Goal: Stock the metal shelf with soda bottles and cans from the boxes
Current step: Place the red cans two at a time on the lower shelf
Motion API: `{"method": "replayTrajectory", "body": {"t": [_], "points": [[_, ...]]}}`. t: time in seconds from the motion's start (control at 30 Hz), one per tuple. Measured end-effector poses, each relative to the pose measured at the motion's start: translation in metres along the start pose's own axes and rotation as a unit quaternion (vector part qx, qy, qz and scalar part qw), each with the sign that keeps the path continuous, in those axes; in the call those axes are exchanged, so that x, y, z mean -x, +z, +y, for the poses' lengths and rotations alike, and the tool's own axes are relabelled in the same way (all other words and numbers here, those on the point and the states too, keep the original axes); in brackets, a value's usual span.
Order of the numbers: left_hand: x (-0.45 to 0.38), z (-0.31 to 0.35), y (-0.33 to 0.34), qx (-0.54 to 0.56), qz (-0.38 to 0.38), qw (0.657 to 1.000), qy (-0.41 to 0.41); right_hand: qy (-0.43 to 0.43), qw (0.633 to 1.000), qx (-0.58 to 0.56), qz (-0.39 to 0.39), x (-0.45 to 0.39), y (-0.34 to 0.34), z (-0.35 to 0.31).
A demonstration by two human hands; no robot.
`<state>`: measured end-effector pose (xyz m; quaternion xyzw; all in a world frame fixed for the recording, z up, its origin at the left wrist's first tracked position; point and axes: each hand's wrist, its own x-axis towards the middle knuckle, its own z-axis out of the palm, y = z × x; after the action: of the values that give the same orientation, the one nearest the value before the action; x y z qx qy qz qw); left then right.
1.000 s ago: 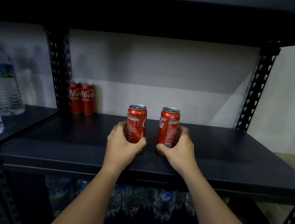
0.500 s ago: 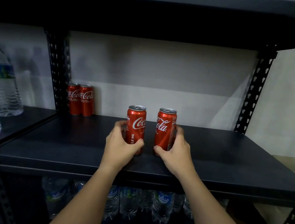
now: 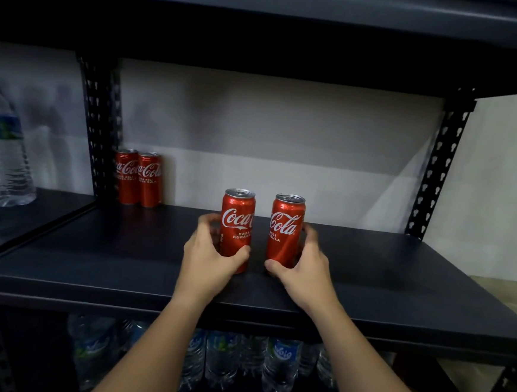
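Two red Coca-Cola cans stand upright side by side on the dark metal shelf (image 3: 398, 284), a small gap between them. My left hand (image 3: 207, 258) grips the left can (image 3: 237, 222) round its lower half. My right hand (image 3: 305, 269) grips the right can (image 3: 285, 226) the same way. Both logos face me. Two more red cans (image 3: 138, 178) stand together at the shelf's back left corner, next to the perforated upright.
Large clear water bottles (image 3: 2, 157) stand on the neighbouring shelf at the left. Several small water bottles (image 3: 278, 361) fill the level below. Black perforated posts (image 3: 439, 166) frame the bay, and another shelf board hangs close overhead. The wall closes the back.
Both cans have been turned in my hands, so their logos now face me more squarely. They stay at about the same spot on the shelf.
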<state>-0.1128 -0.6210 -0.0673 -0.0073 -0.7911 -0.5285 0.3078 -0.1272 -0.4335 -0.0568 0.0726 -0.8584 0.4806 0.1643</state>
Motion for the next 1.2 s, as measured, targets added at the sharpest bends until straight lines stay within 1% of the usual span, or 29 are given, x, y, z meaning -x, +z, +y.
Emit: {"method": "replayTrajectory", "body": {"t": [0.13, 0.23, 0.37, 0.6, 0.8, 0.97, 1.2], "points": [[-0.0006, -0.0004, 0.0003, 0.012, -0.011, 1.000, 0.002, -0.003, 1.000, -0.006, -0.008, 0.0001, -0.0006, -0.0009], [-0.0015, 0.0013, 0.0009, 0.017, -0.016, 1.000, 0.001, -0.003, 1.000, 0.003, 0.005, 0.0007, -0.0006, -0.0021], [-0.0026, 0.0018, -0.0002, -0.001, 0.012, 1.000, -0.008, -0.002, 1.000, 0.010, 0.019, 0.0007, -0.0005, -0.0009], [-0.0023, -0.0029, -0.0007, 0.004, -0.011, 1.000, -0.005, -0.008, 0.999, -0.020, -0.027, 0.0003, 0.0007, 0.0018], [-0.0032, -0.0007, 0.0006, 0.018, -0.036, 0.999, -0.002, -0.020, 0.999, -0.013, -0.048, 0.0004, 0.0009, -0.0004], [-0.0022, 0.0042, -0.0015, -0.011, -0.017, 1.000, -0.014, -0.022, 0.999, 0.015, -0.031, 0.0008, 0.0016, -0.0015], [-0.0010, 0.0053, 0.0000, -0.014, -0.018, 1.000, -0.020, -0.027, 0.997, -0.001, -0.068, -0.0009, 0.0022, 0.0012]]}}
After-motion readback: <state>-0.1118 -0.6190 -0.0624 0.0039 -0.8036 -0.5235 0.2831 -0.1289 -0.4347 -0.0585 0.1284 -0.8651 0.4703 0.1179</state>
